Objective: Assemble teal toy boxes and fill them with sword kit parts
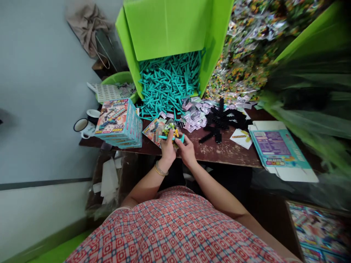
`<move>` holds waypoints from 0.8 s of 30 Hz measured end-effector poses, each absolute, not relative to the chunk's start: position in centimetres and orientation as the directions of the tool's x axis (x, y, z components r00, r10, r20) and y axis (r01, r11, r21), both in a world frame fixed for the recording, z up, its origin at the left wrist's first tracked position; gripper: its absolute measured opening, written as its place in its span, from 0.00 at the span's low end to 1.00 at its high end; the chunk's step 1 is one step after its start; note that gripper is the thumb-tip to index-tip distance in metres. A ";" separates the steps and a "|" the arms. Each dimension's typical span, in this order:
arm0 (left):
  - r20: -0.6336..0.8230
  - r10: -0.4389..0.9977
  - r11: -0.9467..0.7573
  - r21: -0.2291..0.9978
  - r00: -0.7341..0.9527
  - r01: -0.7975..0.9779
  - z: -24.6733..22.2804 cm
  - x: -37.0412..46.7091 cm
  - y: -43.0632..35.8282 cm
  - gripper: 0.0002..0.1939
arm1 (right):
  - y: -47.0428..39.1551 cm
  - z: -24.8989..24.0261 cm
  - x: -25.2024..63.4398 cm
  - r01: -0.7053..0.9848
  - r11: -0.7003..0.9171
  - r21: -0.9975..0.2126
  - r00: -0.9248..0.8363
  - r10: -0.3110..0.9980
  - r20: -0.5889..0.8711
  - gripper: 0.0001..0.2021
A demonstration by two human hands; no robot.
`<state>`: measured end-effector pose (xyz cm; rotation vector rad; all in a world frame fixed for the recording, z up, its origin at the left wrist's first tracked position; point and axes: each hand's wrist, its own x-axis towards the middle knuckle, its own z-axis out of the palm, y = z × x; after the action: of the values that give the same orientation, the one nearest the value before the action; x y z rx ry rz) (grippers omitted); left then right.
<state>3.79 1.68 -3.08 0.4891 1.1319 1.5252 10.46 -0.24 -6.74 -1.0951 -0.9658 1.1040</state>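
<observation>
My left hand (168, 149) is closed around a small clear bag of green and yellow pieces (170, 128) and a thin teal plastic stick (163, 137), its thumb pressed over them. My right hand (187, 151) has its fingers closed at the stick's right end, close beside the left. Both hands are above the front edge of the dark red table (222, 153). Just left of the bag lies a printed leaflet (150, 132). Behind them, a heap of teal sticks (167, 82) spills out of a green bin (167, 33). The fingertips are partly hidden.
Stacked boxes (117, 122) stand left, beside enamel mugs (82, 126). Small sachets (196, 113), black ridged strips (219, 120) and a white card (241, 138) lie to the right. A flattened box (276, 146) overhangs the right edge. Many bagged pieces (241, 54) fill the back right.
</observation>
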 end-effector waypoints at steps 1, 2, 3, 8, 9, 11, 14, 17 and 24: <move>-0.239 0.929 0.069 0.862 -0.284 -0.502 -3.3 3.7 1.5 0.27 | -0.2 -6.7 10.8 -0.229 0.041 -0.973 0.150 0.989 0.007 0.28; -0.201 0.947 0.065 0.883 -0.250 -0.465 -3.6 3.4 1.2 0.29 | 0.0 -6.7 11.4 -0.252 0.011 -0.968 0.130 0.991 -0.022 0.28; -0.148 0.970 0.061 0.916 -0.192 -0.397 -3.8 2.9 0.9 0.31 | 0.1 -6.7 12.3 -0.259 0.005 -0.966 0.139 0.990 -0.032 0.29; 0.108 0.984 -0.150 0.931 0.142 0.334 -5.7 -2.3 -1.3 0.42 | 1.8 -7.2 20.2 -0.141 0.013 -0.990 0.298 0.954 -0.030 0.30; 0.111 0.982 -0.169 0.886 0.156 0.432 -6.2 -3.5 -1.4 0.38 | 2.0 -7.3 22.0 -0.103 0.003 -0.995 0.310 0.950 -0.029 0.29; 0.100 0.982 -0.168 0.842 0.157 0.513 -6.9 -5.4 -1.4 0.26 | 2.1 -7.4 25.0 -0.023 0.001 -1.000 0.299 0.954 -0.006 0.28; 0.174 0.979 -0.202 0.843 0.104 0.499 -6.3 -7.2 -1.0 0.18 | 1.1 -6.7 27.4 0.070 0.049 -0.996 0.257 0.964 0.065 0.26; 0.278 0.960 -0.263 0.833 0.042 0.487 -3.0 -8.2 -1.2 0.14 | -0.8 -4.3 27.3 0.122 0.107 -0.987 0.199 0.971 0.130 0.23; 0.282 0.924 -0.382 0.623 0.260 0.683 7.5 -8.9 -3.9 0.19 | -3.6 2.8 22.1 0.299 0.485 -0.822 -0.112 0.873 0.475 0.18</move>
<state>-8.90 -3.86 7.54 2.1612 1.4643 0.8789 22.07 -3.61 2.78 -1.0183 -1.6615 0.6705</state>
